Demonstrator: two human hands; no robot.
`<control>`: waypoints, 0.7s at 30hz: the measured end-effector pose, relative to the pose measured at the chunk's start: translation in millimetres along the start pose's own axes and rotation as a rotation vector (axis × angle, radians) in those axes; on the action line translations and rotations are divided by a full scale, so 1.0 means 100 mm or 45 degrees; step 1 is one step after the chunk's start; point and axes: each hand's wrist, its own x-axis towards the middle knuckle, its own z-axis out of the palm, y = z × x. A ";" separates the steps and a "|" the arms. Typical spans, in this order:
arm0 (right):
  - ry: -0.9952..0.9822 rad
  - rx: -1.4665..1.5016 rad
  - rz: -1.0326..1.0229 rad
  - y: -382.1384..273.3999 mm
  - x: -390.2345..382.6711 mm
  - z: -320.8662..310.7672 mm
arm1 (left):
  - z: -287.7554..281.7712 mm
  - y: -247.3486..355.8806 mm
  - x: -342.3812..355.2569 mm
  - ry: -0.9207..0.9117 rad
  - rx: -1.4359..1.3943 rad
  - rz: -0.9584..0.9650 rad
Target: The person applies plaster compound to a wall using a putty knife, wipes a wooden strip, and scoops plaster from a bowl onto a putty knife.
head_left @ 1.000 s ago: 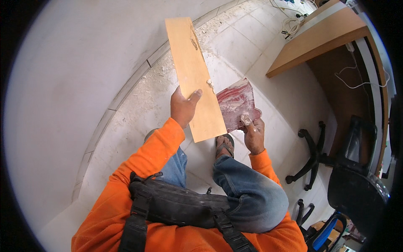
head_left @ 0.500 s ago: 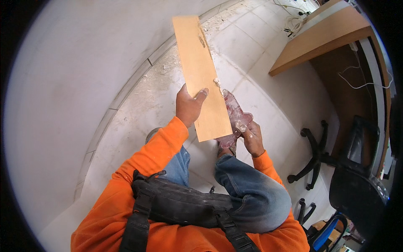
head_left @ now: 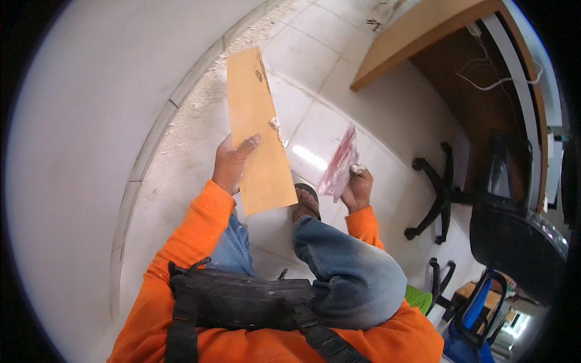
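Observation:
My left hand (head_left: 229,166) is closed on the lower left edge of a long, light wood-coloured board (head_left: 259,166), with the thumb over its face. A small white lump of paste (head_left: 275,123) clings to the board's right edge, below a dark scuffed patch. To the right, my right hand (head_left: 359,189) pinches a flat reddish plate (head_left: 340,160) smeared with white, which is tilted nearly edge-on. White paste coats that thumb. The plate and the board are apart, with tiled floor showing between them.
A white wall (head_left: 103,133) with a tile skirting (head_left: 152,136) curves along the left, with crumbs on the floor beside it. My sandalled foot (head_left: 307,202) is below the board. At right are a wooden desk (head_left: 417,36), a black swivel chair (head_left: 514,233) and a green perforated container (head_left: 419,298).
The reddish plate has come out from beside and behind the board, moved right, and turned nearly edge-on. The board sits lower and further left in view; the whole view has shifted too.

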 end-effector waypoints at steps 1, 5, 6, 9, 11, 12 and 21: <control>-0.343 0.304 0.199 0.11 0.10 0.04 | -0.06 -0.03 0.04 -0.029 -0.049 -0.094; -0.580 0.491 0.550 0.50 0.36 0.26 | -0.21 -0.20 0.20 -0.152 -0.015 -0.109; -0.620 0.478 0.542 0.57 0.38 0.32 | -0.22 -0.23 0.24 -0.124 -0.013 -0.098; -0.649 0.444 0.556 0.68 0.32 0.45 | -0.17 -0.30 0.25 -0.065 0.199 -0.005; -0.673 0.419 0.560 0.69 0.24 0.51 | -0.07 -0.32 0.21 -0.063 0.275 0.086; -0.671 0.411 0.563 0.68 0.19 0.52 | -0.02 -0.32 0.18 -0.062 0.326 0.185; -0.651 0.410 0.547 0.76 0.19 0.54 | 0.01 -0.29 0.16 0.002 0.521 0.269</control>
